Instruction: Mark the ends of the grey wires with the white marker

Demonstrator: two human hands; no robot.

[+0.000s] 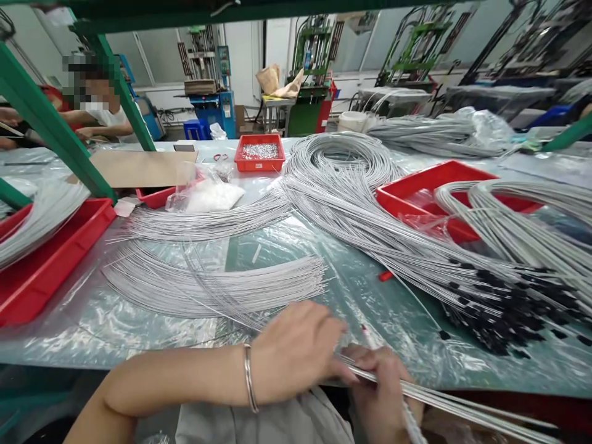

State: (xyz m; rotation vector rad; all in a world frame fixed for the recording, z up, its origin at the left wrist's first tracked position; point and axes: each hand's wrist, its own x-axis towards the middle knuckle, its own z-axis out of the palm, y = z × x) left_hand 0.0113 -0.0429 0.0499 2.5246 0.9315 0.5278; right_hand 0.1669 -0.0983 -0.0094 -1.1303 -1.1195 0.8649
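At the bench's (361, 296) left end, a red bin (69, 253) holds pale cables (46, 219) that droop over its wall. Beyond it, a person (113, 120) sits with both forearms forward. A flat carton (143, 169) lies towards the far edge, with a clear bag (215, 195) of white pieces just to its right.

Nearer the middle, two fanned sheaves lie one behind the other: the far sheaf (208, 223) and the near sheaf (259, 288), whose cut ends point right. Behind them, near the far edge, a red tray (259, 165) holds small metal bits.

The left hand (296, 351), a bangle (250, 377) at its wrist, is at the near edge, just in front of the near sheaf. Its fingers bend down beside the held cables (462, 404); they are blurred, so I cannot tell whether they pinch. To its right, the right hand (383, 382) is closed round the held cables, thumb and fingers pressed together. The cables pass through this grip and run out past it to the lower right, over the near edge.

Behind the right hand, a large bundle (379, 231) slants from a coil (342, 154) towards the near right corner, where its black tips (499, 314) spread. A red piece (385, 275) lies beside it. Farther right, looped cables (513, 231) rest across a second bin (393, 200).
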